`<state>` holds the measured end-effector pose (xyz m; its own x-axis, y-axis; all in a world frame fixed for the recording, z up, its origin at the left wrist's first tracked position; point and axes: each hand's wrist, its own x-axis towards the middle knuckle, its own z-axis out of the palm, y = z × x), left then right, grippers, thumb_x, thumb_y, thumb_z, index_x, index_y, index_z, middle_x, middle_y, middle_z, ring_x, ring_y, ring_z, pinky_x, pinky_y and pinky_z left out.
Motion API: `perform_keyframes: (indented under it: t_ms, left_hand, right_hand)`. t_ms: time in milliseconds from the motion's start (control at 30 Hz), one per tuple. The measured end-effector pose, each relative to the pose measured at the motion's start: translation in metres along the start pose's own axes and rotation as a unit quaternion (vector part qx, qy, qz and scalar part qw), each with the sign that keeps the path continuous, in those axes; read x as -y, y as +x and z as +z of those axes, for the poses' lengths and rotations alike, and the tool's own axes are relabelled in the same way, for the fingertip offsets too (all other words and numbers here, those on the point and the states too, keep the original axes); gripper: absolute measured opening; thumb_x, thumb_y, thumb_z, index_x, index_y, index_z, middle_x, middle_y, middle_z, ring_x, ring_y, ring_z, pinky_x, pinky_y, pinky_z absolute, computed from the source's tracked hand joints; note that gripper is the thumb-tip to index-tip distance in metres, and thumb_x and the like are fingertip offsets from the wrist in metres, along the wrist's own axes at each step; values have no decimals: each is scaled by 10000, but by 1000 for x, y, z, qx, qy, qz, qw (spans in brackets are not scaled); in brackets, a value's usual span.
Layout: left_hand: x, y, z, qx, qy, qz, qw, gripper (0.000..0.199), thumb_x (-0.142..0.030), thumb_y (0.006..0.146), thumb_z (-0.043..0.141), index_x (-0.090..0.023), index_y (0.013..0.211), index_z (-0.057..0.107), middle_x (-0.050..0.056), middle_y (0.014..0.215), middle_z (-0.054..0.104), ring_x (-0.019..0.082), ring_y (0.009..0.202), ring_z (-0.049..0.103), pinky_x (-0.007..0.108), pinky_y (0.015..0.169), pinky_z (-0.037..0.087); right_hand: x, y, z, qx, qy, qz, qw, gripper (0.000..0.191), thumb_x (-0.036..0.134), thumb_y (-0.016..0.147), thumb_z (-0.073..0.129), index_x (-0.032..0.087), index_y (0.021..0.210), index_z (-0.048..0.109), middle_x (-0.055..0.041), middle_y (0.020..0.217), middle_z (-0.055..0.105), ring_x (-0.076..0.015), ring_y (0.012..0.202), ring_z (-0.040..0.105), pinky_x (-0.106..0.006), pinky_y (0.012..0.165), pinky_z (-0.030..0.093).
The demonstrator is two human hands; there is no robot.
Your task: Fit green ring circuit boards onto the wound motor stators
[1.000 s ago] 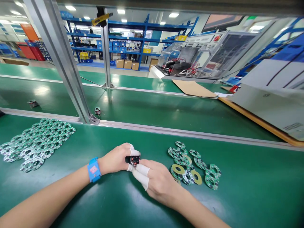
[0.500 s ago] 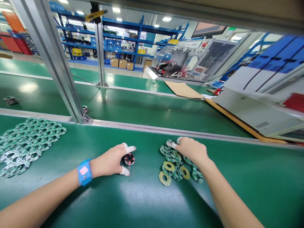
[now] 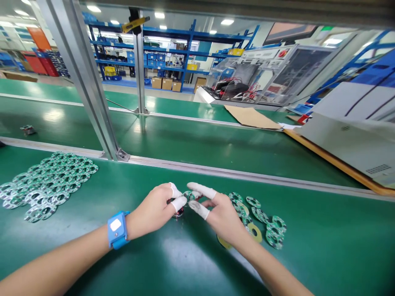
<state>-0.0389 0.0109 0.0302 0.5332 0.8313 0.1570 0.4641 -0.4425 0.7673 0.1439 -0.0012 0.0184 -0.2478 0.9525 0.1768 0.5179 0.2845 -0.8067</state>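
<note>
My left hand (image 3: 156, 209), with white finger cots and a blue wrist strap, is closed around a small round motor part (image 3: 178, 213) with copper windings. Its fingers and thumb cover most of that part. From the right, my right hand (image 3: 220, 216), also in finger cots, holds a green ring-shaped circuit board (image 3: 189, 195) at its fingertips. The board is just above and beside the motor part, close to my left fingertips; whether they touch it I cannot tell. Under and behind my right hand lies a loose group of ring boards (image 3: 274, 232), some showing yellowish undersides (image 3: 254, 232).
Many ring boards (image 3: 61, 176) lie in overlapping rows at the left of the green bench (image 3: 132, 263). An aluminium post (image 3: 83, 78) and a metal rail (image 3: 216, 174) border its far side. Beyond are another motor part (image 3: 28, 130), cardboard (image 3: 251, 118) and a grey machine housing (image 3: 345, 139).
My right hand has moved left from the loose boards, bringing one ring board to the motor part. My left fingers have closed in over the motor part. The camera view has turned slightly left.
</note>
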Motion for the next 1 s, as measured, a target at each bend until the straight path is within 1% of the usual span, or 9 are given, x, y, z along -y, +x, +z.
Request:
perform_keyframes:
  t_ms: [100, 200, 333, 433, 500, 567, 633, 800, 1000]
  left_hand:
    - [3, 0, 6, -27, -86, -38, 995, 283, -226, 841, 458, -154, 580, 540, -12, 635, 522, 113, 634, 490, 231, 600, 379]
    - [6, 2, 12, -29, -177, -84, 980, 275, -237, 817, 462, -153, 562, 517, -13, 593, 520, 113, 594, 497, 230, 571, 391]
    - [8, 3, 16, -31, -205, -105, 973, 261, -242, 803, 470, -154, 561, 511, -17, 567, 513, 111, 569, 492, 227, 557, 397]
    - [7, 3, 11, -22, -123, -83, 989, 300, -277, 848, 431, -151, 608, 559, -4, 620, 539, 123, 623, 508, 242, 612, 408]
    - [8, 1, 8, -35, 22, -45, 998, 304, -414, 836, 487, -159, 743, 624, 21, 733, 575, 166, 737, 519, 288, 691, 408]
    - [11, -1, 6, -40, 177, -21, 983, 457, -580, 688, 621, -165, 880, 638, 51, 838, 581, 221, 826, 497, 336, 720, 394]
    - [16, -4, 7, -16, 263, -22, 964, 576, -630, 552, 703, -165, 886, 634, 57, 846, 573, 240, 830, 482, 339, 691, 383]
    - [28, -7, 17, 17, 293, -15, 956, 448, -582, 616, 696, -166, 765, 621, 32, 780, 565, 208, 786, 483, 313, 656, 363]
    - [32, -8, 21, 13, 300, -16, 954, 397, -530, 659, 688, -154, 762, 614, 42, 777, 570, 209, 776, 492, 315, 645, 365]
  right_hand:
    - [2, -4, 5, -42, -37, -24, 998, 424, 351, 719, 637, 189, 1110, 611, -93, 1000, 655, -154, 624, 606, -283, 554, 534]
    - [-5, -6, 8, -95, -131, -84, 983, 336, 327, 745, 620, 184, 1049, 635, -118, 1027, 646, -194, 730, 619, -295, 563, 544]
    - [-15, -6, 8, -111, -208, -147, 961, 335, 368, 799, 576, 175, 1069, 621, -130, 1023, 652, -210, 779, 631, -309, 584, 552]
    - [-18, -2, 4, -104, -221, -161, 956, 327, 397, 813, 550, 178, 1044, 630, -119, 988, 662, -214, 785, 632, -318, 593, 551]
    - [-17, 2, -1, -98, -191, -133, 968, 318, 399, 801, 558, 179, 1017, 639, -104, 940, 663, -198, 743, 628, -297, 561, 543]
    - [-16, 6, -6, -91, -138, -80, 983, 311, 409, 772, 584, 185, 977, 651, -81, 875, 654, -179, 681, 615, -269, 514, 524]
    - [-15, 9, -8, -65, -80, -21, 994, 305, 421, 741, 608, 190, 933, 661, -52, 794, 634, -149, 583, 582, -248, 467, 496]
    - [-13, 5, 3, 41, -14, 29, 999, 292, 363, 712, 631, 195, 947, 672, -37, 783, 629, -132, 564, 555, -245, 496, 491]
    - [-9, -2, 16, 96, -159, -4, 983, 346, 248, 720, 630, 210, 1063, 654, -80, 953, 671, -203, 747, 609, -308, 620, 516]
